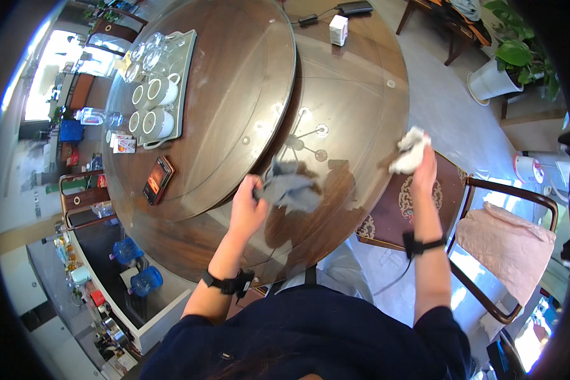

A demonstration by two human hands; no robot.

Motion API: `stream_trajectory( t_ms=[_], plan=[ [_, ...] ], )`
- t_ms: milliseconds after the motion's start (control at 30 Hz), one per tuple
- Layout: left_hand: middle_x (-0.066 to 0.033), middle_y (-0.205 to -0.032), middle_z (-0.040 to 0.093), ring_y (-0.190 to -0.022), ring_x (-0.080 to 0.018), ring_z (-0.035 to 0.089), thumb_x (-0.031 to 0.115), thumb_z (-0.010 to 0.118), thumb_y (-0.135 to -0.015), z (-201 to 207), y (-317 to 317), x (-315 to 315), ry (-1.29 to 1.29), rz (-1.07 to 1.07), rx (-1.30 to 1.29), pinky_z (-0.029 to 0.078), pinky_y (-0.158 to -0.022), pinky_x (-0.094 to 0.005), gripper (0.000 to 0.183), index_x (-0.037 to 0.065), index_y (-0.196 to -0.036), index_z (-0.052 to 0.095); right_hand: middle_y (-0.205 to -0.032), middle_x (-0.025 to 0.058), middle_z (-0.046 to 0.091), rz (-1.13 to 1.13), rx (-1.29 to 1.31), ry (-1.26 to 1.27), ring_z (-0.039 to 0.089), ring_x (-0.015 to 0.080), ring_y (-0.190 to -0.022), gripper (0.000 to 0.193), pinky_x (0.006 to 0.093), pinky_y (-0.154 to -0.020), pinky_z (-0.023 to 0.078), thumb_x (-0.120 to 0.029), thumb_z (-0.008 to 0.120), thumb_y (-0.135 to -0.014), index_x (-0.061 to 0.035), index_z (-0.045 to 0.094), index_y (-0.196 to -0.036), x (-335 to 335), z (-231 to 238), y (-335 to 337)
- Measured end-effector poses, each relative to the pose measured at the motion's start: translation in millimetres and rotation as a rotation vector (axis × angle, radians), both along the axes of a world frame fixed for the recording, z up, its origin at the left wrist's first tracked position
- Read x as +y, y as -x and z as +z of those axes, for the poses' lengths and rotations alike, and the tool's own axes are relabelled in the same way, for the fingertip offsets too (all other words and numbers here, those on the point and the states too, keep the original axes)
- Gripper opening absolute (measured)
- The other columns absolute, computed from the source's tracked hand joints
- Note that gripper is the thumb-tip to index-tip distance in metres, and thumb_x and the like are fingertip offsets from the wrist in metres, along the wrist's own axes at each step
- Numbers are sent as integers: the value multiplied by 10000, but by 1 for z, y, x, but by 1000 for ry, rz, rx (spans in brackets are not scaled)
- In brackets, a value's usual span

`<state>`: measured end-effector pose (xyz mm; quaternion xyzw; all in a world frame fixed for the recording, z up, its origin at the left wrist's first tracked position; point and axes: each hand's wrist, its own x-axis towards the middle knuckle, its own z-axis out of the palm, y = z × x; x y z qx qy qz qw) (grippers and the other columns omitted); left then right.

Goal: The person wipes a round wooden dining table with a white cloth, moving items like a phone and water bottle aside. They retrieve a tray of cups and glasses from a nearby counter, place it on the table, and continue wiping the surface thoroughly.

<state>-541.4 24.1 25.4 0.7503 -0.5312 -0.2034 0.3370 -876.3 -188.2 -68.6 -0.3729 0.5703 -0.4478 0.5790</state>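
Note:
My left hand is closed on one edge of a grey cloth, which hangs loosely over the glass-topped round table, close to the raised turntable's rim. Whether the cloth touches the glass I cannot tell. At the table's right edge, my right hand is closed round a crumpled white tissue or cloth, somewhat blurred. Black bands circle both wrists.
On the turntable stand a tray of white mugs and glasses, and a phone. A small white box sits at the far side. Wooden chairs flank the table; a pink cloth drapes the right one.

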Motion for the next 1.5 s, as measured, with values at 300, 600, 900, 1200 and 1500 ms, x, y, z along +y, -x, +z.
stream_trajectory(
  t_ms=[300,600,900,1200,1500],
  plan=[
    [-166,-879,561,-804,-350,567,-34,578,-708,-26,19,96,-396,292,46,461,-702,-399,264,48,-949,507,-1576,163,293,1032,1577,855,206,335,-1481,591,496,-1188,163,-365,398,-997,9,398,-1456,27,-27,-190],
    [-248,-1413,409,-1321,-452,370,36,627,-675,-35,38,87,-421,66,-59,270,-1099,-543,488,69,-1153,534,-1588,133,283,1152,1089,969,225,245,-1482,545,398,-1216,156,-238,365,-1009,-22,313,-1506,34,-38,-140],
    [-260,-1531,305,-1429,-434,267,351,648,-880,-83,76,33,-250,137,-222,180,-1140,-599,689,15,-1426,394,-1508,192,403,1203,1524,937,282,320,-1453,563,480,-1205,146,-336,396,-996,15,435,-1434,24,-9,-251],
    [-214,-1400,455,-1379,-380,368,290,674,-835,-99,66,53,-188,27,-283,250,-1127,-554,550,20,-1276,486,-1576,152,301,1080,1405,953,239,269,-1479,573,448,-1210,148,-318,379,-1013,-17,333,-1498,-16,-30,-208],
    [-182,-1377,479,-1382,-350,376,292,668,-836,-104,68,55,-159,56,-261,268,-1133,-541,499,43,-1245,526,-1562,208,301,1431,1041,899,222,307,-1481,603,460,-1211,145,-326,384,-1002,45,334,-1475,85,-6,-232]
  ],
)
